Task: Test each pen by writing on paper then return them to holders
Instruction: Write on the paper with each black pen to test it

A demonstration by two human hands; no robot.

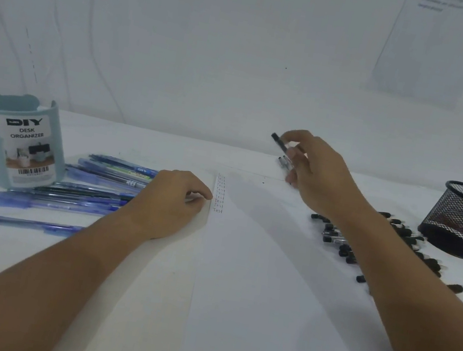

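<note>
A: Organizer (16, 145): pale teal, with a white label in black lettering, a barcode along its bottom.

B: Pens (94, 183) beside it: translucent blue barrels, some darker than others.

A: Mesh cup (461, 220): black wire grid; a red spot shows at its base.

B: Pens (390, 244) on the right: black caps, clear bodies. Held pen (280, 143): black.

A: Paper (266, 288): white, one column of small dark "Test" entries. Table (142, 298) is off-white with a few dark marks at the near edge.
</note>
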